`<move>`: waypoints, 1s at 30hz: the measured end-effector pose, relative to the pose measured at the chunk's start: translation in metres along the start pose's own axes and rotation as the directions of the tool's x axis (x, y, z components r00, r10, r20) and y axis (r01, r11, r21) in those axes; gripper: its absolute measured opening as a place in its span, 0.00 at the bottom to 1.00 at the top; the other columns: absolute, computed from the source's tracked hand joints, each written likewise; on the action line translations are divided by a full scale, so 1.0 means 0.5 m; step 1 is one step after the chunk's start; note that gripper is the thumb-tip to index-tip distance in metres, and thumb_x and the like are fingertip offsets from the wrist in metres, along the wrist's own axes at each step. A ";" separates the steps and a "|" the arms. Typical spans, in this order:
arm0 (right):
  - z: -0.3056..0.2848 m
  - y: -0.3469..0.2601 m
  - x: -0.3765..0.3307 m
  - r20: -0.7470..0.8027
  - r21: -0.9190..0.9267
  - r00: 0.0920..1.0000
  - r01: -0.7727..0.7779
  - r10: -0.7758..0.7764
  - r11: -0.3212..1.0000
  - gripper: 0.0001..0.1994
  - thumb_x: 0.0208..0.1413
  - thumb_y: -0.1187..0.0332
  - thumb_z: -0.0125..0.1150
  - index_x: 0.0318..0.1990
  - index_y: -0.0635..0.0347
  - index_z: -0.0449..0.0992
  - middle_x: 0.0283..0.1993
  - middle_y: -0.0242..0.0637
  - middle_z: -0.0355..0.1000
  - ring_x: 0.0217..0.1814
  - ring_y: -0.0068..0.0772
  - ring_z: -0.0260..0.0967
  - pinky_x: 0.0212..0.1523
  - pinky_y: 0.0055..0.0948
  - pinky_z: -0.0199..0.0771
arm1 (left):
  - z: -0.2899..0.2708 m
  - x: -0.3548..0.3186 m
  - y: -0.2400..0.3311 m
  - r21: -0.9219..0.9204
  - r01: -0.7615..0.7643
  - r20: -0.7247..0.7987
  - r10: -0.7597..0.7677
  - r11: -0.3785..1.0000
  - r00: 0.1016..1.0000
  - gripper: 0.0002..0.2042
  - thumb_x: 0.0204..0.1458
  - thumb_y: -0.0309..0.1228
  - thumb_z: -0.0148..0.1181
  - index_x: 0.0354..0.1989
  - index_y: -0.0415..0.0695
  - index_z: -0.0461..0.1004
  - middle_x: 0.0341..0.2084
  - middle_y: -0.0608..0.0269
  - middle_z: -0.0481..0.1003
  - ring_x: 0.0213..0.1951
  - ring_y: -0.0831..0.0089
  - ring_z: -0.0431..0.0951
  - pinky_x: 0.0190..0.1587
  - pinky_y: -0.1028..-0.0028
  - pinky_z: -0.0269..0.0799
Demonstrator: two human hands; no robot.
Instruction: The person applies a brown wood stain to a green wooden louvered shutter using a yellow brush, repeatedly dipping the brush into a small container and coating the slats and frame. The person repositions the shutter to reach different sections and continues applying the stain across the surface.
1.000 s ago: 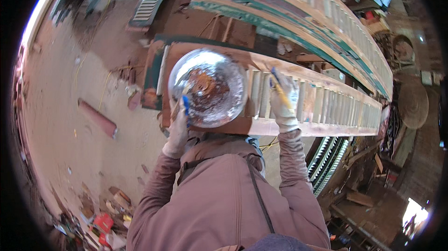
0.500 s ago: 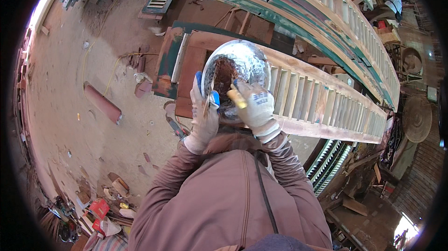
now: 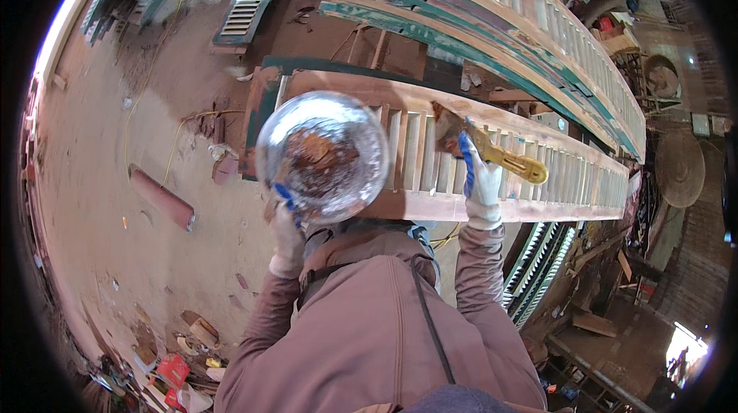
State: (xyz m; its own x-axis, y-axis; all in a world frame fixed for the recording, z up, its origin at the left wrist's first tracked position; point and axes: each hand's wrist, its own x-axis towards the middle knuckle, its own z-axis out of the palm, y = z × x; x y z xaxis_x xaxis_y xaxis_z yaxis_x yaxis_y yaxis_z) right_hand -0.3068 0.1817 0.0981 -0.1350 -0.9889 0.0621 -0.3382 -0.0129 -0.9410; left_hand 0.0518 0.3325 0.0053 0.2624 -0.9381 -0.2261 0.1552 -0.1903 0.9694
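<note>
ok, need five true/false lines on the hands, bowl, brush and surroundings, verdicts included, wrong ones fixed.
1. The left hand grips the silvery bowl near its rim. True.
2. The right hand holds a hammer. False: it holds a yellow-handled brush.
3. There is brown material in the bowl. True.
4. The brush is inside the bowl. False: it is outside, over the louvred panel.
5. A reddish cylinder lies on the floor at the left. True.
</note>
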 end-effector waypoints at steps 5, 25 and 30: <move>-0.005 0.039 0.098 0.128 -0.693 0.930 0.333 -0.345 0.639 0.16 0.60 0.69 0.61 0.55 0.53 0.81 0.54 0.38 0.79 0.51 0.42 0.77 0.52 0.41 0.75 | -0.010 -0.025 0.072 -0.297 0.156 -0.127 -0.201 0.942 0.971 0.26 0.70 0.42 0.39 0.71 0.40 0.58 0.65 0.62 0.66 0.66 0.66 0.65 0.69 0.64 0.59; 0.013 0.119 0.132 0.316 -0.748 0.877 0.465 -0.362 0.474 0.19 0.50 0.62 0.64 0.52 0.42 0.82 0.49 0.29 0.80 0.50 0.39 0.75 0.51 0.45 0.71 | -0.005 -0.008 0.071 -0.311 0.122 -0.238 -0.202 0.943 0.950 0.27 0.73 0.45 0.39 0.72 0.39 0.58 0.64 0.61 0.68 0.62 0.68 0.71 0.65 0.66 0.67; 0.045 0.097 0.132 0.388 -0.741 0.835 0.534 -0.389 0.408 0.18 0.51 0.62 0.63 0.52 0.41 0.82 0.51 0.26 0.80 0.52 0.35 0.75 0.51 0.44 0.70 | -0.050 -0.035 -0.026 -0.367 0.110 -0.223 -0.203 0.924 0.953 0.29 0.73 0.46 0.38 0.74 0.40 0.54 0.66 0.62 0.65 0.64 0.70 0.69 0.67 0.66 0.64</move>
State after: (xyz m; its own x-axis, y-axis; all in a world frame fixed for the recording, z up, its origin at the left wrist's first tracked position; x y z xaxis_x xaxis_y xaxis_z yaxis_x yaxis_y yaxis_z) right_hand -0.3111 0.1122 0.0489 0.3806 -0.8785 0.2887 -0.8997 -0.4239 -0.1041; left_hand 0.0689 0.3588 -0.0057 0.4312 -0.7913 -0.4334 0.5220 -0.1731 0.8352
